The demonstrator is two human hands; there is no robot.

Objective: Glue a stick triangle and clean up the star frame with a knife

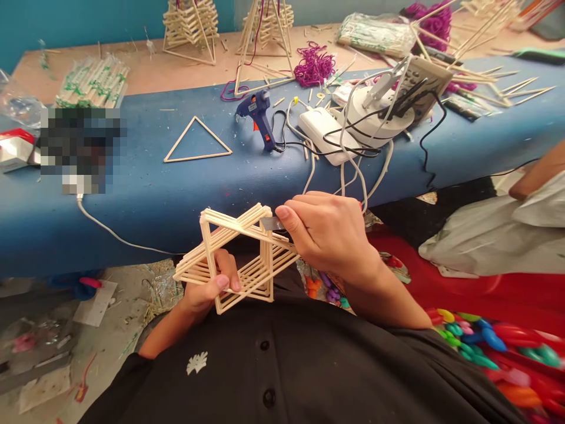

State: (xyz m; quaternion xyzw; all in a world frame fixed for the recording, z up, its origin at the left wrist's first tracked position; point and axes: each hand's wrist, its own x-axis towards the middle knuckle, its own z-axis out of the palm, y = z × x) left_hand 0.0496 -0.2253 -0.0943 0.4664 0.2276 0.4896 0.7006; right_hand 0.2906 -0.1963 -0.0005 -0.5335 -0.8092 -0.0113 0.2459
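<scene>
Wooden sticks stacked in crossing triangles form a star-shaped frame (260, 277), held above my lap. My left hand (216, 282) grips it from the lower left, its thumb on a front stick and its fingers reaching inside. At the upper right corner, my right hand (331, 232) is closed around a cutter whose flat metal blade (271, 224) lies against the sticks; its handle is hidden in the fist. Beyond the frame, a single stick triangle (198, 159) lies flat on the blue table cover (145, 194).
A blue glue gun (260, 118) rests near a white power strip (329, 135) with tangled cables. Purple yarn (313, 65), stick packets (95, 82) and two stick structures (192, 29) stand or lie behind. Another person's arm (541, 171) is at right, above colourful balloons (485, 341).
</scene>
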